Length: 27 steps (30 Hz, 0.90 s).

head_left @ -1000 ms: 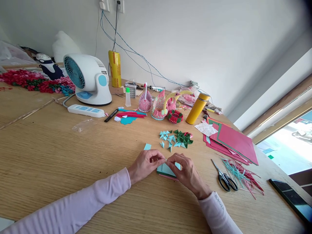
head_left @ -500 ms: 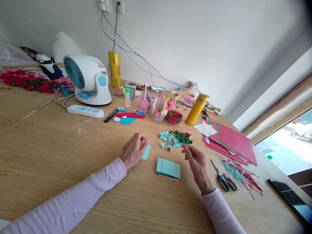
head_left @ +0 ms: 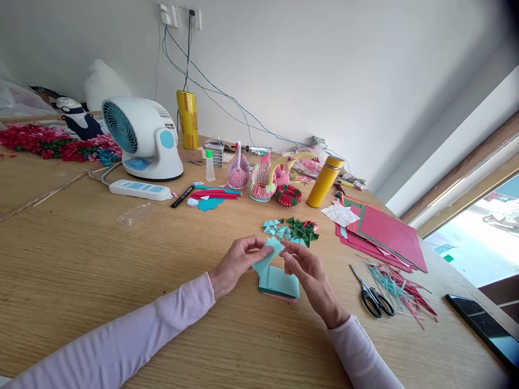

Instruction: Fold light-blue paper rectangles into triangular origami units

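Note:
My left hand (head_left: 242, 262) is closed on a small light blue sheet of paper (head_left: 268, 256), its thumb lying over the sheet's left part. From the other side, the fingertips of my right hand (head_left: 305, 266) pinch the sheet's right corner. Just below the raised sheet lies a stack of light blue paper rectangles (head_left: 284, 282), with green and pink sheets under it. Beyond my hands are light blue folded paper triangles (head_left: 272, 225) and a heap of dark green folded triangles (head_left: 302, 229).
At the right lie scissors (head_left: 375, 300), thin paper strips (head_left: 399, 289), coloured sheets (head_left: 389, 232) and a phone (head_left: 482, 329). Farther back stand a yellow bottle (head_left: 325, 182), folded-paper swans (head_left: 261, 181) and a red-green paper ring (head_left: 288, 196). A fan (head_left: 140, 138) stands back left.
My left hand has lifted the light blue sheet off the table and moved right with it. My right hand has moved left to meet it at the sheet's corner.

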{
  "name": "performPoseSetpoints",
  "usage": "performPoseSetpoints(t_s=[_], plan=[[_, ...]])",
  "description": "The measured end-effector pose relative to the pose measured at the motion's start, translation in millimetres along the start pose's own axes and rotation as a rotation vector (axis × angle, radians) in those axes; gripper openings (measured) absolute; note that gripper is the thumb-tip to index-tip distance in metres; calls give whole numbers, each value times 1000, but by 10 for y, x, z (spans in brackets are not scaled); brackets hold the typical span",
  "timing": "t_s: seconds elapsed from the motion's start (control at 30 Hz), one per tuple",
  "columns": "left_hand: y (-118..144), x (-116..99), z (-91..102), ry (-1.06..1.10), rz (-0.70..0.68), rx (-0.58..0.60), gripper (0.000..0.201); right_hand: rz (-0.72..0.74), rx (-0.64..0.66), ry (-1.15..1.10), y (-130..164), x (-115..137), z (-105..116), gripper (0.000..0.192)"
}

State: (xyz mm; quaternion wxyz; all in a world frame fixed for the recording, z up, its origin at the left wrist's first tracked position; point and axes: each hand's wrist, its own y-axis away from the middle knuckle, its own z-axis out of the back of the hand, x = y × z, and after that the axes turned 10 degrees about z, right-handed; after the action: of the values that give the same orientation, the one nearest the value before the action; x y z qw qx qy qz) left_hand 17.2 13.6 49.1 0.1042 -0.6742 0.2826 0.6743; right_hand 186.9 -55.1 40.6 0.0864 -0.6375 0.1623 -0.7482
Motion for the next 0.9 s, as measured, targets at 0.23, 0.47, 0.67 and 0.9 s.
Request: performPoseSetpoints(t_s=[0.23, 0.47, 0.67, 0.9], plan=[[-15, 127, -146, 45, -64, 155, 40, -6, -64, -93, 5, -16, -40, 25], [29, 157, -49, -138, -134, 228, 34, -26, -161, -57, -11, -66, -14, 30], [-13, 223, -47, -128, -158, 169, 36, -18, -85, -80, -4, -17, -56, 32], [-10, 177, -29, -201, -220, 151, 33, -30, -102, -153, -10, -56, -76, 39]])
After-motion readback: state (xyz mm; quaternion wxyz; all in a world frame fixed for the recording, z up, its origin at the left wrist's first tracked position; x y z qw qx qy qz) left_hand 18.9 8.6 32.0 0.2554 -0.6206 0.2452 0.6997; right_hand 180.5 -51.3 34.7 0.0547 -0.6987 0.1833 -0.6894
